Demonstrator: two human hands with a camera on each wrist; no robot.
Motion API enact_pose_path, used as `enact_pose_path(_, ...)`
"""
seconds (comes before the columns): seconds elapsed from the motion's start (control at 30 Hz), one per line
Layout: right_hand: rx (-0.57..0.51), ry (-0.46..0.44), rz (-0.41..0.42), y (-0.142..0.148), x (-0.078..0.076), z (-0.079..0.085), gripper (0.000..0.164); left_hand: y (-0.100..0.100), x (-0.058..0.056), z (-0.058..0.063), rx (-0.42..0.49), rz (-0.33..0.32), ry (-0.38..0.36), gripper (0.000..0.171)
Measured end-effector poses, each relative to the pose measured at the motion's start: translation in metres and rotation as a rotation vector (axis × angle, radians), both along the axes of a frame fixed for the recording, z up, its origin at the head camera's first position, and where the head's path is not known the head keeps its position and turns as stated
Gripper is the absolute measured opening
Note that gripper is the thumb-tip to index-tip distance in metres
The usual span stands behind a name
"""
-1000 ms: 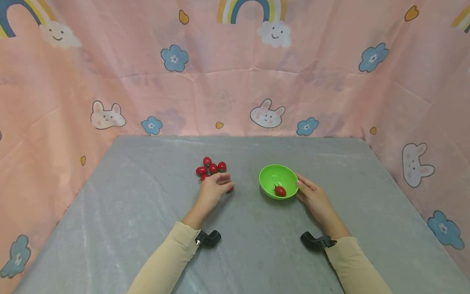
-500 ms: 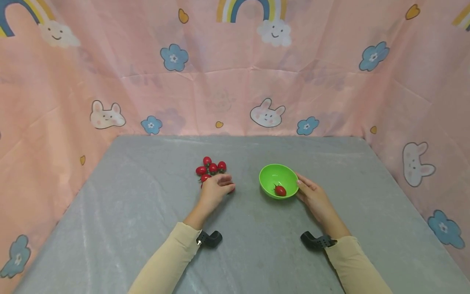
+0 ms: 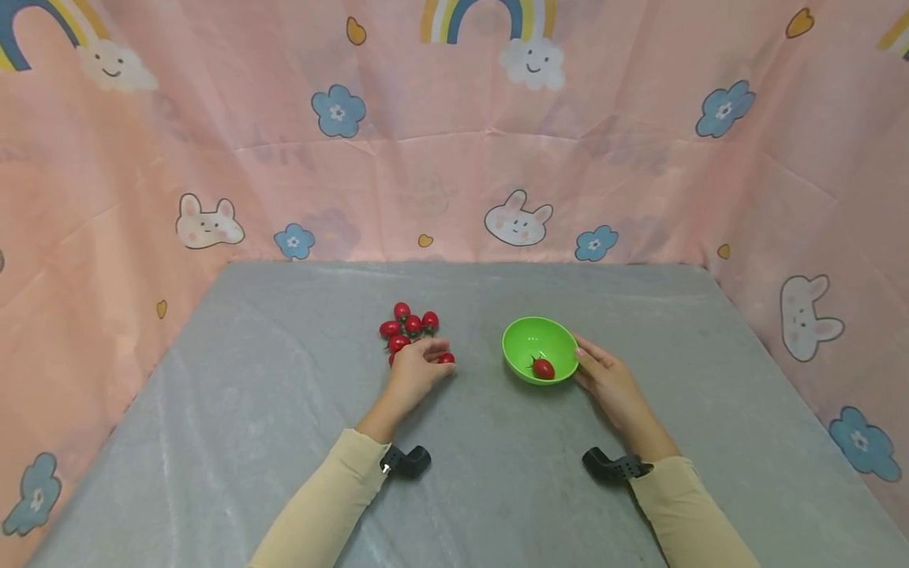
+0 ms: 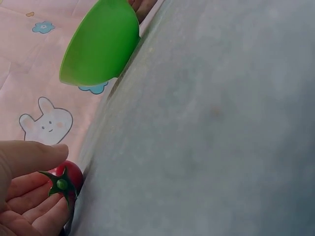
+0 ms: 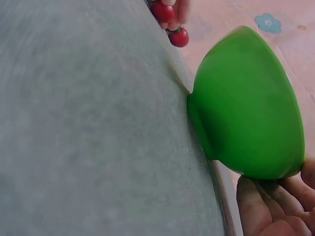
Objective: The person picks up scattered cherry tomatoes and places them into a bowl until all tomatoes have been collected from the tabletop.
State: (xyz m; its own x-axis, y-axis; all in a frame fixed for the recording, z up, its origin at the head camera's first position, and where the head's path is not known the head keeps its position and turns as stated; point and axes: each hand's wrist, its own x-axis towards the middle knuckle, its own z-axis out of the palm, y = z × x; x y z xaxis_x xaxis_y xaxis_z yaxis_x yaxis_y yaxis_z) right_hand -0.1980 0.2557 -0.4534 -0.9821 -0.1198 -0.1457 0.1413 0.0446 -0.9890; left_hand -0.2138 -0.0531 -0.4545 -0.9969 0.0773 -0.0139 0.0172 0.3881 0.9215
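Observation:
My left hand [image 3: 415,369] is at the near side of a cluster of red cherry tomatoes [image 3: 399,344], with one cherry tomato [image 4: 72,176] between thumb and fingers. In the left wrist view the thumb lies along the top of this tomato, its green stem facing the camera, and the fingers curve beneath. My right hand [image 3: 616,388] holds the right side of a green bowl [image 3: 527,339], thumb at the rim and fingers against the outer wall [image 5: 253,199]. Inside the bowl lies a single cherry tomato [image 3: 543,368]. The left hand hides part of the cluster.
The grey cloth-covered table [image 3: 497,489] extends around both hands. A pink printed curtain [image 3: 440,181] hangs behind it and along both sides. Each wrist wears a black strap mount, such as the left one [image 3: 406,461]. Between the cluster and the bowl is a short gap.
The left hand has shifted very slightly, and the tomato at its fingertips shows more clearly between thumb and fingers. The right hand and the bowl have stayed in place.

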Motion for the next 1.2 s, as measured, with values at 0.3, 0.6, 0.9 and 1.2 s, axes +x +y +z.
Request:
enact_pose_path(0.3,0.008,-0.015,0.008,0.0008,-0.0002,0.0003,0.060,-0.0008,0.0007,0.0002,-0.017,-0.008,0.004,0.038)
enact_pose_path(0.6,0.007,-0.003,0.014,0.0014,-0.0003,0.0019,0.059,-0.0007,-0.0001,0.0002,-0.016,0.006,0.010,0.035)
enact_pose_path(0.9,0.015,-0.016,0.014,0.0008,-0.0005,0.0025,0.059,-0.0012,0.0000,0.0000,-0.006,0.022,-0.002,0.033)
enact_pose_path(1.2,0.019,-0.015,0.024,0.0009,-0.0001,0.0023,0.059,-0.0012,0.0000,0.0007,0.004,0.036,0.006,0.030)
